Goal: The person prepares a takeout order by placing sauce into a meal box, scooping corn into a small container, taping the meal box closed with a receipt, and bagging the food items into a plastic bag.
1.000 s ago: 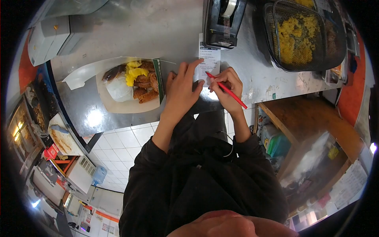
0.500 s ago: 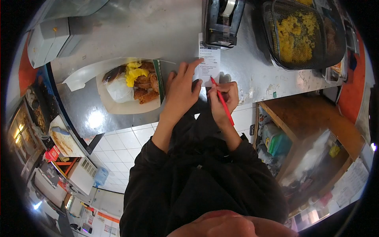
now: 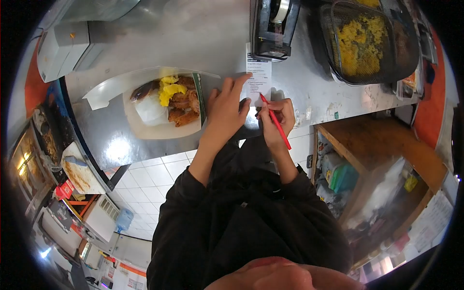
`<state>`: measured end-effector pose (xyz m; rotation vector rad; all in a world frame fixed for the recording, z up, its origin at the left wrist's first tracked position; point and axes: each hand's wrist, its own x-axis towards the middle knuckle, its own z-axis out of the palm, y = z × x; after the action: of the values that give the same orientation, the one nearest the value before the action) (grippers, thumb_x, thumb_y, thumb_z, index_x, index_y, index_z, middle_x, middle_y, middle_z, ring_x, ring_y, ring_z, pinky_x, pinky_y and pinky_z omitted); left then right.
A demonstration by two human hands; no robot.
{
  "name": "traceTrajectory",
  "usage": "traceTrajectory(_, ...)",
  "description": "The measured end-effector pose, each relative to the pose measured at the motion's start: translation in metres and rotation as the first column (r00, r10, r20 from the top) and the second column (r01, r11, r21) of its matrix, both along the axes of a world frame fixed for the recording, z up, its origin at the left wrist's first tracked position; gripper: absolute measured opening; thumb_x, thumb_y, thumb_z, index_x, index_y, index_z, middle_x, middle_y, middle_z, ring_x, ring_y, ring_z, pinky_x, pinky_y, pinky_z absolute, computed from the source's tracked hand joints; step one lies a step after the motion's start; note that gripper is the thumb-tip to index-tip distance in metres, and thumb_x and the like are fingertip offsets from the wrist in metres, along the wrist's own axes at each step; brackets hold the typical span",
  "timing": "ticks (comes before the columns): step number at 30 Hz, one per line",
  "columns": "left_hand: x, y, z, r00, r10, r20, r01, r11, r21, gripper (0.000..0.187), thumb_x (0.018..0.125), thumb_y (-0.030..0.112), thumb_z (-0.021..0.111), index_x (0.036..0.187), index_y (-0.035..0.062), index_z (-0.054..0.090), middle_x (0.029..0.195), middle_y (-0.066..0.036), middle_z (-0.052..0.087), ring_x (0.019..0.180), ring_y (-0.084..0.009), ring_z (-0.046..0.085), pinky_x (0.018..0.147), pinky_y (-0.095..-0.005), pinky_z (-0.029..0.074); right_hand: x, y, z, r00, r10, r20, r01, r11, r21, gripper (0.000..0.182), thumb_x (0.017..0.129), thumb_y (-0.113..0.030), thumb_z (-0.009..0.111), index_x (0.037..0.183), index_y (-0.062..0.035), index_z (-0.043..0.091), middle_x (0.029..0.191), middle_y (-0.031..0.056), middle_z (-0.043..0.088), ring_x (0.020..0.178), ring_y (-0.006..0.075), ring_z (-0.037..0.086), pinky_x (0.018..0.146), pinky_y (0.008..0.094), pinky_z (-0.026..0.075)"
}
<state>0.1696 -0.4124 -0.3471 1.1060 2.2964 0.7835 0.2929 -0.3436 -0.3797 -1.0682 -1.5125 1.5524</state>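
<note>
A printed paper receipt (image 3: 258, 77) lies on the metal counter, its top end against the black tape dispenser (image 3: 274, 31). My left hand (image 3: 224, 108) rests with fingers stretched out, the index fingertip touching the receipt's left side. Held in my right hand (image 3: 279, 121) is a red pen (image 3: 276, 123), its tip at the lower part of the receipt. Left of my left hand sits an open paper food box (image 3: 166, 133) with white rice (image 3: 150, 110), yellow scrambled-egg-like pieces (image 3: 171, 92) and browned fried pieces (image 3: 186, 108).
A black mesh cover (image 3: 369, 41) sits over yellow food at the counter's right. Below that side stands a wooden shelf unit (image 3: 382, 150) with containers inside. A grey box-shaped device (image 3: 63, 50) stands at the left, and a stained cutting board (image 3: 79, 169) lies further down.
The whole view has shifted slightly, moving the food box a little to the right. My left hand stays on the receipt, and the red pen is still at its lower part.
</note>
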Motion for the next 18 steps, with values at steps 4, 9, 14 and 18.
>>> traceTrajectory(4,-0.002,0.000,-0.001,1.000,-0.021,-0.004,0.021,0.999,0.026,0.057,0.079,0.011,0.062,0.132,0.0168,0.043,0.102,-0.011,0.050,0.092,-0.0256,0.055,0.080,-0.0385,0.037,-0.001,0.015,-0.001,0.986,0.020,0.165,-0.065,0.960,0.272,0.012,0.077,0.004,0.065,0.079,-0.0016,0.055,0.087,0.0109,0.052,0.074,0.0179,0.056,0.061,0.0266,0.046)
traceTrajectory(9,0.002,-0.009,-0.004,0.999,0.009,-0.043,-0.003,0.989,0.146,0.055,0.082,0.009,0.059,0.134,0.0141,0.041,0.099,-0.012,0.048,0.082,-0.0242,0.053,0.077,-0.0364,0.039,-0.018,0.047,0.041,0.938,-0.029,0.346,-0.168,0.833,0.527,0.019,0.077,0.005,0.059,0.094,-0.0035,0.055,0.104,0.0149,0.048,0.105,0.0282,0.047,0.090,0.0371,0.039)
traceTrajectory(14,0.012,-0.024,0.049,0.938,0.008,0.345,-0.109,0.955,0.274,0.041,0.086,0.008,0.058,0.126,0.0104,0.050,0.093,-0.008,0.048,0.066,-0.0137,0.045,0.060,-0.0248,0.040,-0.011,0.070,0.050,0.961,-0.248,0.123,0.116,0.764,0.634,0.031,0.080,0.006,0.057,0.108,-0.0030,0.047,0.116,0.0122,0.044,0.102,0.0215,0.046,0.086,0.0313,0.038)
traceTrajectory(18,0.015,-0.017,0.074,0.914,-0.042,0.403,-0.136,0.905,0.402,0.030,0.086,0.006,0.057,0.115,0.0081,0.057,0.092,-0.008,0.050,0.072,-0.0169,0.047,0.066,-0.0274,0.041,0.026,0.136,0.030,0.652,-0.734,-0.191,0.626,0.662,-0.412,0.040,0.092,-0.016,0.054,0.128,-0.0091,0.038,0.119,0.0109,0.040,0.103,0.0231,0.042,0.091,0.0383,0.038)
